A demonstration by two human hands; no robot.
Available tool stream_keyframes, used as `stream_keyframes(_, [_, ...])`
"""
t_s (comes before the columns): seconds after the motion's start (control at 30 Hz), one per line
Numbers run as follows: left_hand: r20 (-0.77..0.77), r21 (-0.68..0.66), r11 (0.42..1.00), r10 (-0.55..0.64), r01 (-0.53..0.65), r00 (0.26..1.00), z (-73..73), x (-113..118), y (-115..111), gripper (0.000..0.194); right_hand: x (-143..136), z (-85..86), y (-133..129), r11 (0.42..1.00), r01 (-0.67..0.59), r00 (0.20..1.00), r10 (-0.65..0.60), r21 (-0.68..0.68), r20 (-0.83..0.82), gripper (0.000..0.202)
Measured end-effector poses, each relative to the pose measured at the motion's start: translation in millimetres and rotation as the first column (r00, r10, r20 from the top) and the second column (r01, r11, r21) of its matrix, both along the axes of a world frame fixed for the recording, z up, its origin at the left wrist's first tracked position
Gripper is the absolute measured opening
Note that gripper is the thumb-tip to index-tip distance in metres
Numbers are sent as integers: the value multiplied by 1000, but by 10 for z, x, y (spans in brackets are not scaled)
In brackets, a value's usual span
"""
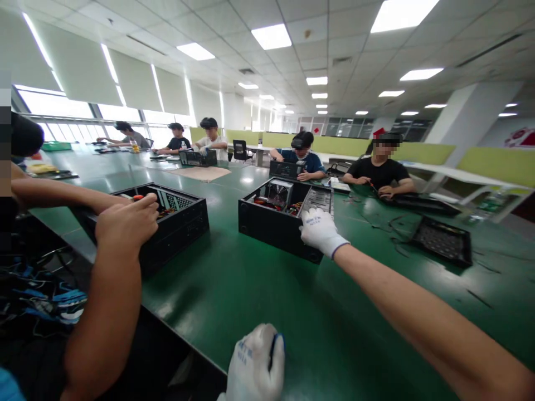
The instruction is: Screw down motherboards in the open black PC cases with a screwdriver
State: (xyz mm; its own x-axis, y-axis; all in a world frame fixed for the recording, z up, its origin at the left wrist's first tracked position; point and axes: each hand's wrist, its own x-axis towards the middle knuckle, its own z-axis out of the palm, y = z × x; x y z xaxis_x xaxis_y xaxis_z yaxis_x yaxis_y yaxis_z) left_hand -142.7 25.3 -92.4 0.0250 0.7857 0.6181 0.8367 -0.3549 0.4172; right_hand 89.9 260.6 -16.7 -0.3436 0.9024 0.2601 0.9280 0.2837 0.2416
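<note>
My right hand [321, 229], in a white work glove, grips the near right edge of an open black computer case [271, 231]. Its fingers curl over the rim, partly out of sight. Inside the case a power supply with a fan [279, 191] and red and yellow wires show. My left hand [254, 365], gloved the same way, is closed low above the green table's [234, 289] near edge. A small dark and blue bit shows by its thumb; I cannot make out what it is.
At left, a co-worker's bare arms [112, 267] reach over another open black case [179, 239], with something red-orange at the fingers. A black panel [443, 242] and loose cables lie at right. Several people work farther along the table; a clear bottle [487, 206] stands far right.
</note>
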Motion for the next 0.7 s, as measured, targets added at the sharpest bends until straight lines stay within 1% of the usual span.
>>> stream_keyframes(0.03, [-6,-5,1000,-10,10,1000,-166,266,-118,25,85,11,-174,1000,-8,1000,8,2,4,41])
stream_keyframes(0.07, [-7,-8,1000,-16,15,1000,-315,469,-212,23,175,19,-352,1000,-15,1000,15,2,8,39])
stream_keyframes(0.1, [-5,-10,1000,-19,18,1000,-446,610,-280,22,268,26,-535,1000,-20,1000,20,2,11,38])
stream_keyframes(0.13, [3,-9,1000,-18,18,1000,-560,697,-322,22,363,31,-719,1000,-23,1000,23,1,13,36])
stream_keyframes(0.2, [33,-2,1000,-20,20,999,-737,755,-345,19,555,41,-1091,999,-35,999,35,7,21,33])
stream_keyframes(0.23, [47,-6,1000,-25,25,999,-798,751,-339,17,650,46,-1275,999,-45,999,45,15,28,31])
stream_keyframes(0.3, [72,-24,999,-38,40,997,-849,725,-328,13,841,57,-1634,996,-77,996,76,34,44,27])
stream_keyframes(0.33, [85,-34,999,-39,42,996,-832,717,-337,12,937,61,-1808,994,-95,994,93,45,49,26])
stream_keyframes(0.37, [98,-40,998,-39,43,994,-784,716,-362,12,1034,62,-1976,992,-111,993,109,55,51,24])
stream_keyframes(0.4, [106,-40,998,-43,47,993,-703,725,-404,12,1131,60,-2137,990,-125,991,122,64,47,23])
stream_keyframes(0.43, [104,-33,998,-56,60,993,-594,740,-462,12,1229,55,-2291,988,-137,990,135,75,41,22])
stream_keyframes(0.5, [56,1,993,-119,119,991,-306,787,-610,10,1417,40,-2573,981,-164,986,162,106,27,21])
stream_keyframes(0.57, [-43,59,978,-199,201,979,20,836,-753,7,1585,21,-2822,969,-198,980,198,149,18,20])
stream_keyframes(0.63, [-141,118,965,-216,233,966,320,875,-845,14,1728,-2,-3044,949,-239,970,243,204,9,20])
stream_keyframes(0.7, [-233,128,965,-196,230,953,544,904,-872,21,1850,-42,-3249,924,-279,957,289,261,0,24])
